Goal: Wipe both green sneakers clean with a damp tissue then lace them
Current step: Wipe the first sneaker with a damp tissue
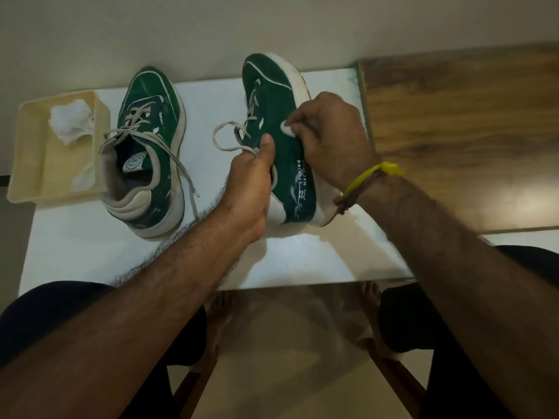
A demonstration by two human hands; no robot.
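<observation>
I judge wiping half-done: my right hand (pixel 329 137) pinches the tissue (pixel 287 128) against the tilted sneaker (pixel 281 122); left hand's (pixel 251 179) grip clasps its collar; lacing remains.

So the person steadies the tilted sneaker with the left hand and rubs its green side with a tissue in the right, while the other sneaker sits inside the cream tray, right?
Not quite: the head view shows the other sneaker standing on the table beside the cream tray, not inside it. The rest holds.
</observation>
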